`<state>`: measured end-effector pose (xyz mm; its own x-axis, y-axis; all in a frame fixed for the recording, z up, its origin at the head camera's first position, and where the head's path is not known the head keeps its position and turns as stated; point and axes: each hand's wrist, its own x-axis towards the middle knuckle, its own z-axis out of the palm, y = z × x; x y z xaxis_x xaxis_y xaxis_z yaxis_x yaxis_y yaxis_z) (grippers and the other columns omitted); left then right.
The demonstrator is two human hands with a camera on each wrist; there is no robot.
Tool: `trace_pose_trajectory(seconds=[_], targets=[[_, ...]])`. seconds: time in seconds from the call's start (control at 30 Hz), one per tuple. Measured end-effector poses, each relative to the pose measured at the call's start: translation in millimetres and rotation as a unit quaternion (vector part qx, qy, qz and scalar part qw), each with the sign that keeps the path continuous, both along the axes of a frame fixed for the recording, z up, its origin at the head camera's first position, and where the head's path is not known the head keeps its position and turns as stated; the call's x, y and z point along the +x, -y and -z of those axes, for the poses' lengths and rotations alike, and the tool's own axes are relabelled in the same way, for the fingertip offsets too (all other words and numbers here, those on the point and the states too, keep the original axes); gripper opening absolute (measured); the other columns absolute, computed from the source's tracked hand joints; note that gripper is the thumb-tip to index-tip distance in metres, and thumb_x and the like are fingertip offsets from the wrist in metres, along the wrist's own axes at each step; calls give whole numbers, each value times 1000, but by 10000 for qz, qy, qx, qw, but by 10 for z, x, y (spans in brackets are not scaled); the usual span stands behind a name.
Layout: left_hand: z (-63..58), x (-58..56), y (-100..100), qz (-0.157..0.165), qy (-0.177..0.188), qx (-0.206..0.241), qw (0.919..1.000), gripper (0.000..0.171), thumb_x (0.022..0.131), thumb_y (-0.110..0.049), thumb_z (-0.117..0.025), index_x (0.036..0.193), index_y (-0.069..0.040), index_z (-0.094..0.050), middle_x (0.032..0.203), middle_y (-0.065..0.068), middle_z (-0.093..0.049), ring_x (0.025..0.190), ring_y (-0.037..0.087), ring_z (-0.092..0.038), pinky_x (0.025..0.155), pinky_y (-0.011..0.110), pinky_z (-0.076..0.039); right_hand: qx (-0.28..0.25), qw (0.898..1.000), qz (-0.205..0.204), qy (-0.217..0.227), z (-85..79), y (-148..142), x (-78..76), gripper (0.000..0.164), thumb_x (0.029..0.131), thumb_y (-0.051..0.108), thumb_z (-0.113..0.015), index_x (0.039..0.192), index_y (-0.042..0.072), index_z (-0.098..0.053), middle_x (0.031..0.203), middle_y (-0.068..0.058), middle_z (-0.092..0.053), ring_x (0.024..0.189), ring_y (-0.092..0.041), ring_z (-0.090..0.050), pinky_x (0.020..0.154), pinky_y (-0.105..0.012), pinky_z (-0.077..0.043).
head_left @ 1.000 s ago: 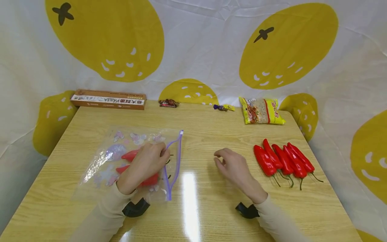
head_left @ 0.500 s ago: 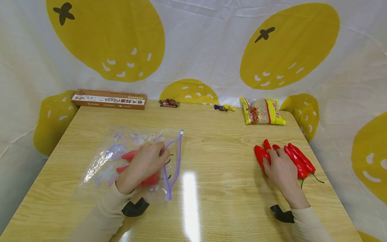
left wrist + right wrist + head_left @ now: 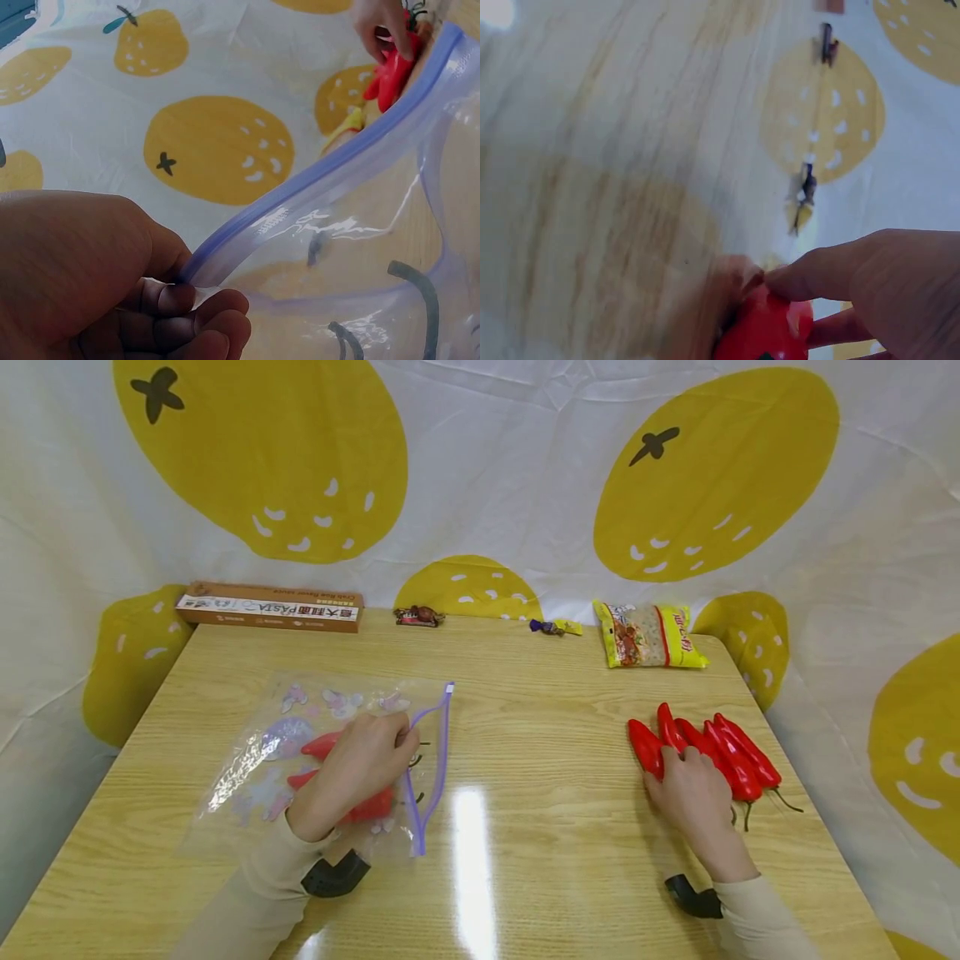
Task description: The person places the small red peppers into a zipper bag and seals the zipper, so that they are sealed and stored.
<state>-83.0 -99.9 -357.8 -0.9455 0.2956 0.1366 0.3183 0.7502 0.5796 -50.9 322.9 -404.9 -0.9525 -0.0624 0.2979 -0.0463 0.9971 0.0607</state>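
My left hand (image 3: pixel 367 760) pinches the purple zip edge of a clear zip bag (image 3: pixel 300 187); its mouth gapes toward the right in the head view. Inside the bag lie red peppers (image 3: pixel 321 745), partly hidden by that hand, their dark stems (image 3: pixel 420 300) near the mouth. On the right of the table, my right hand (image 3: pixel 692 797) grips a red pepper (image 3: pixel 761 330) at the left end of a row, thumb on one side and fingers on the other. The hand hides the lower ends of the left peppers. Beside it lie other red peppers (image 3: pixel 746 752).
Along the back edge stand a pasta box (image 3: pixel 270 607), a brown wrapped snack (image 3: pixel 418 616), a small purple and yellow candy (image 3: pixel 555 627) and a yellow food packet (image 3: pixel 648 635). A fruit-print curtain (image 3: pixel 495 468) hangs behind the wooden table (image 3: pixel 517 860).
My right hand has moved right from mid-table to the pepper row and taken hold of a pepper. The peppers at the left end have shifted slightly. My left hand has stayed in place.
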Motion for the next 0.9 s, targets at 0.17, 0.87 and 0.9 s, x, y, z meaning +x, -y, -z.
trace_pose_trajectory(seconds=[0.17, 0.87, 0.9], targets=[[-1, 1, 1, -14, 60, 1, 10000, 28, 86, -14, -52, 60, -11, -43, 51, -3, -34, 42, 8, -32, 39, 23, -26, 49, 9998, -79, 156, 25, 15, 19, 39, 68, 22, -71, 92, -6, -59, 70, -22, -54, 61, -40, -50, 51, -49, -42], [3, -2, -9, -4, 204, 19, 9998, 27, 86, -16, -51, 61, -13, -44, 51, -3, -35, 41, 8, -33, 39, 23, -28, -3688, 9030, -1261, 1809, -445, 1050, 2, 40, 79, 30, -71, 111, 15, -53, 91, -2, -61, 67, -16, -55, 53, -26, -44], [5, 0, -10, -4, 216, 25, 9998, 27, 87, -16, -51, 61, -13, -44, 51, -3, -35, 41, 8, -33, 39, 23, -28, -3813, 8949, -1386, 1857, -444, 1123, 7, 37, 78, 30, -72, 108, 16, -54, 88, 0, -61, 66, -17, -54, 53, -25, -44]])
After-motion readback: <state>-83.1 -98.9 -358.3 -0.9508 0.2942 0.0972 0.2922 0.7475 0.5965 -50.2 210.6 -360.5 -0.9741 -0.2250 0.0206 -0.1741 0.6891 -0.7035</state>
